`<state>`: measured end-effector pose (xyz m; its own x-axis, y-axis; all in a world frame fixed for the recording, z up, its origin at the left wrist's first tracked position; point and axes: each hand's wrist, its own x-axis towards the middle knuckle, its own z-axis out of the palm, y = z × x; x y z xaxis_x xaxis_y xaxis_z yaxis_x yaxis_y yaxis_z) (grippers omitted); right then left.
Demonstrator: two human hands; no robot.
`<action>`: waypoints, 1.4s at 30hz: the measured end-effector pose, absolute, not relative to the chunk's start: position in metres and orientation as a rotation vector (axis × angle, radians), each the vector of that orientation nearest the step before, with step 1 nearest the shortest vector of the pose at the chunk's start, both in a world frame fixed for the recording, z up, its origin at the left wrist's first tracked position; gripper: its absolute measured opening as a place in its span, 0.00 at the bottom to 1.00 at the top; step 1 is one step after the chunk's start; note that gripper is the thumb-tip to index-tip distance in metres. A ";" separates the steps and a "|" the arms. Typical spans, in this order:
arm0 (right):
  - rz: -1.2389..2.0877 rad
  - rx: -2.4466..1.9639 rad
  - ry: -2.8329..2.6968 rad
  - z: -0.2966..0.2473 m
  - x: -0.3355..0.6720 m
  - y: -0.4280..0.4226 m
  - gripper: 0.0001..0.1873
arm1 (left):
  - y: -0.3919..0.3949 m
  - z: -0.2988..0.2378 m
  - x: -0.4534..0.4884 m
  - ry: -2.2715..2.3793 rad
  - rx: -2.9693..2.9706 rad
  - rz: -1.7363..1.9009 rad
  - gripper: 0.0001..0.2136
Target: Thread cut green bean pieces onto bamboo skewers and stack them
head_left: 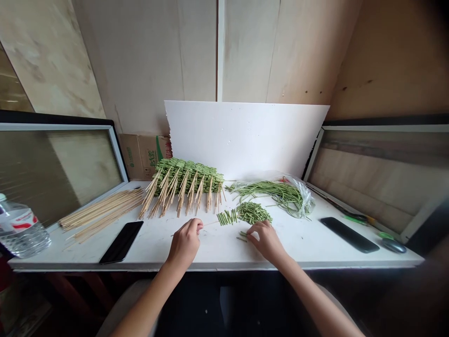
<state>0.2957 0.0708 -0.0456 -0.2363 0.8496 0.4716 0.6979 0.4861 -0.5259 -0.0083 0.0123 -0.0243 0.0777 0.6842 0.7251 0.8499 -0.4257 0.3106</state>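
Observation:
My left hand (185,238) is closed in a pinch on a thin wooden skewer (211,223). Several short pieces of green long bean (227,217) are threaded side by side near its right end. My right hand (265,239) is low over the table, thumb and fingers pinched at a few cut bean pieces (242,235); the fingers partly hide them. Just behind that hand lies a heap of cut bean pieces (253,211). Farther back, a large stack of finished bean skewers (189,175) has its bare stick ends pointing toward me.
Loose bare skewers (105,206) and a black phone (122,242) lie at left, near a water bottle (24,229). Uncut long beans (277,192) spill from a clear plastic bag (302,196). At right are a dark flat object (349,234) and a computer mouse (394,245). A white board (245,135) stands behind.

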 end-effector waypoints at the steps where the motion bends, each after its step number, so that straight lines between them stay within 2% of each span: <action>1: 0.256 -1.279 -2.004 -0.046 0.295 0.071 0.07 | 0.012 -0.024 -0.008 -1.567 -2.155 -1.268 0.16; 5: 0.341 -1.230 -1.966 -0.047 0.294 0.071 0.05 | 0.012 -0.025 -0.008 -1.578 -2.160 -1.268 0.15; 10: 0.387 -1.161 -1.884 -0.040 0.295 0.073 0.11 | 0.012 -0.025 -0.007 -1.584 -2.172 -1.267 0.15; 18: 0.951 -1.107 -1.477 -0.015 0.289 0.069 0.20 | 0.009 -0.022 -0.002 -1.553 -2.200 -1.288 0.14; 28: 1.383 -0.814 -1.166 -0.014 0.275 0.058 0.19 | 0.005 -0.022 0.003 -1.550 -2.253 -1.260 0.13; 34: 1.394 -0.798 -1.133 -0.015 0.274 0.058 0.17 | 0.007 -0.025 0.002 -1.555 -2.271 -1.274 0.13; 42: 1.157 -0.904 -1.355 -0.009 0.277 0.053 0.16 | 0.008 -0.027 -0.001 -1.466 -2.250 -1.241 0.15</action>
